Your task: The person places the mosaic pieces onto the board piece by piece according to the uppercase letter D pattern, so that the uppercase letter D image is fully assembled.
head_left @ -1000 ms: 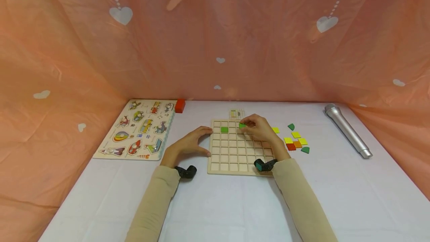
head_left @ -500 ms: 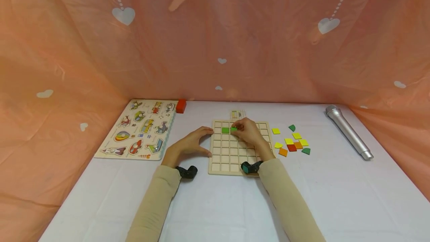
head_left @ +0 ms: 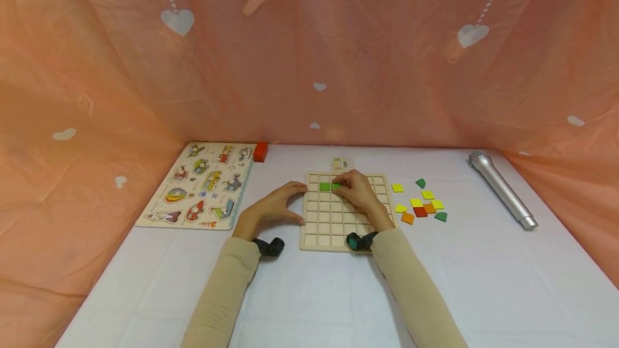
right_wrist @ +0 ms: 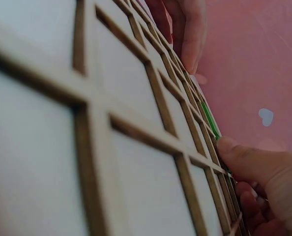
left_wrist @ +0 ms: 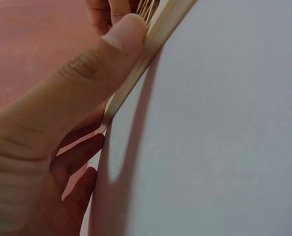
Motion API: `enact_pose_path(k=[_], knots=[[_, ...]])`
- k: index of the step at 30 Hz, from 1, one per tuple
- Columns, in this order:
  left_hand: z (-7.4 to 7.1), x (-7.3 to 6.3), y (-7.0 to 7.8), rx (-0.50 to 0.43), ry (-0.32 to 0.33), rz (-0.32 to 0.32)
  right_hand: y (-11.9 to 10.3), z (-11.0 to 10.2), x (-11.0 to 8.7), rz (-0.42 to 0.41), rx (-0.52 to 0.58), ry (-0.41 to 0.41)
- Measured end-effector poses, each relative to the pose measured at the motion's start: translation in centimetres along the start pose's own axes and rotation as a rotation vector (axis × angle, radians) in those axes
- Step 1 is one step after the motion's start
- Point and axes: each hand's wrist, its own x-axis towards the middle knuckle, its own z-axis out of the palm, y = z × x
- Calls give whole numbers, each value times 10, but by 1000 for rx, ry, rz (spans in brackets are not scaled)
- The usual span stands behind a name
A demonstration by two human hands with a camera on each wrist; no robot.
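Note:
A wooden grid board (head_left: 323, 217) lies in the middle of the table. My left hand (head_left: 273, 203) rests at its left edge, thumb and fingers spread wide apart; in the left wrist view the thumb (left_wrist: 97, 64) meets the board's side. Over the second row from the far side, my right hand (head_left: 359, 191) pinches a green square tile (head_left: 336, 187) right at a cell. Directly left of that, another green square tile (head_left: 325, 187) sits in the grid. The right wrist view shows the right thumb (right_wrist: 244, 155) down at the grid, most of the held tile hidden.
Right of the board lie loose yellow (head_left: 397, 188), orange (head_left: 408, 218), red (head_left: 420, 212) and dark green (head_left: 440, 217) pieces. A small pattern card (head_left: 342, 164) is behind the board. A picture puzzle (head_left: 193, 189) and red block (head_left: 260, 152) stand left, a silver microphone (head_left: 503, 189) far right.
My right hand has moved left over the board with the green tile, to beside the other green tile, and has stayed there the last half second. The left hand keeps its place.

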Motion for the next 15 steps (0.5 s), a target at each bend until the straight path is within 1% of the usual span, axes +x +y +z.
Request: enact_pose_path(k=[10, 15], knots=[[-1, 1, -1, -14, 1, 20, 4, 1, 0, -28, -3, 21], [-1, 0, -2, -7, 3, 35, 4, -6, -1, -18, 14, 0]])
